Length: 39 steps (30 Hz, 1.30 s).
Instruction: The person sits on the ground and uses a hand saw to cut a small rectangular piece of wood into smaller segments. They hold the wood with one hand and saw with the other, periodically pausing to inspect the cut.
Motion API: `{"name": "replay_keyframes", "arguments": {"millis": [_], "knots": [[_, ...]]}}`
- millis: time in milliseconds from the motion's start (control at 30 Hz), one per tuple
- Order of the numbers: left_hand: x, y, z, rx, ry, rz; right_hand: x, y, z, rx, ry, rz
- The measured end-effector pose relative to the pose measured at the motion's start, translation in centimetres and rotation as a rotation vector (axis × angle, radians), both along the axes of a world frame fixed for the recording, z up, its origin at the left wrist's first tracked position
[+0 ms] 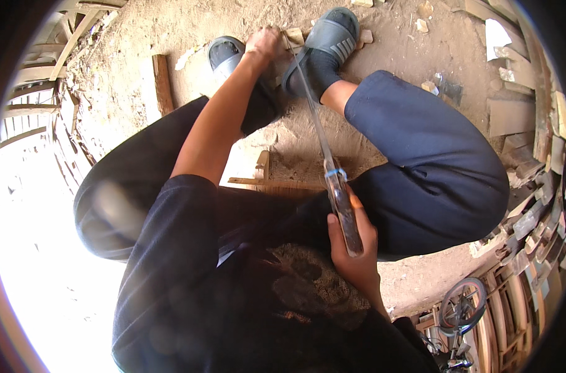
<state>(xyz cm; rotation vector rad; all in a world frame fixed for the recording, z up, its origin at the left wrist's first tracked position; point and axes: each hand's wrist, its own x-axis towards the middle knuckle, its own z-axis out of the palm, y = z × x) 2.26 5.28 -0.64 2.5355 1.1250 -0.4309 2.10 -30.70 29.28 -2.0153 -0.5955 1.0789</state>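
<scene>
My right hand is closed around the dark handle of a saw, whose long narrow blade reaches up between my feet, with blue binding where it meets the handle. My left hand is stretched forward beside the blade's far end, fingers curled; what they hold is too small and partly hidden to name. Just right of those fingers lies a pale wood piece, under or against the blade.
My sandalled feet rest on dirt ground scattered with offcuts. A wooden block lies left, another piece between my legs. Stacked boards line the right side, with a bicycle at lower right. A timber frame stands upper left.
</scene>
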Motion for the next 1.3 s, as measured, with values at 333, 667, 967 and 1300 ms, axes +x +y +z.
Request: {"name": "replay_keyframes", "arguments": {"millis": [333, 667, 967, 1300], "knots": [[-0.6, -0.9, 0.5, 0.11, -0.007, -0.053, -0.2, 0.4, 0.9, 0.045, -0.078, 0.061], [-1.4, -0.4, -1.3, 0.205, 0.097, -0.088, -0.6, 0.3, -0.5, 0.06, -0.029, 0.019], [-0.1, -1.2, -0.3, 0.195, 0.041, -0.055, -0.4, 1.0, -1.0, 0.09, -0.072, -0.004], [0.0, -1.1, -0.9, 0.165, 0.088, -0.037, 0.2, 0.5, 1.1, 0.101, -0.07, 0.053]]}}
